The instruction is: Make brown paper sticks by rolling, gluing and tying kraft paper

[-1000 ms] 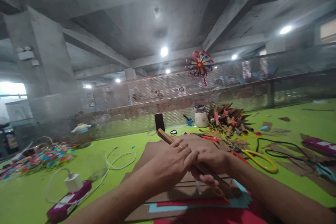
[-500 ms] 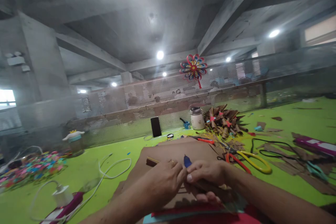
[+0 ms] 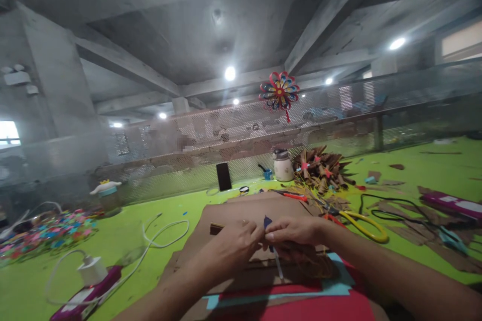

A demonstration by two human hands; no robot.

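My left hand [image 3: 239,241] is closed, with its fingertips meeting the right hand's. A folded or rolled strip of brown card [image 3: 216,229] sticks out to its left, its other end hidden under the fingers. My right hand [image 3: 291,233] is closed around a slim pen-like stick [image 3: 267,221]. The stick's blue pointed end faces away from me, and a whitish shaft shows below the hand. Brown card sheets [image 3: 241,211] lie under both hands, with red [image 3: 316,308] and light-blue sheets [image 3: 341,273] nearer to me. Thin yellow string [image 3: 322,267] hangs by my right hand.
Yellow-handled scissors [image 3: 367,228] and a red-handled tool [image 3: 295,196] lie to the right. Behind are a bundle of brown rolls [image 3: 322,168], a white jar [image 3: 283,166] and a phone [image 3: 224,176]. Coloured paper stars [image 3: 56,233], a white cable [image 3: 165,243] and a power strip [image 3: 100,288] are left.
My right hand's fingers have curled in, having been more spread below. The stick's whitish shaft and more of the red and light-blue sheets now show. The view has shifted slightly.
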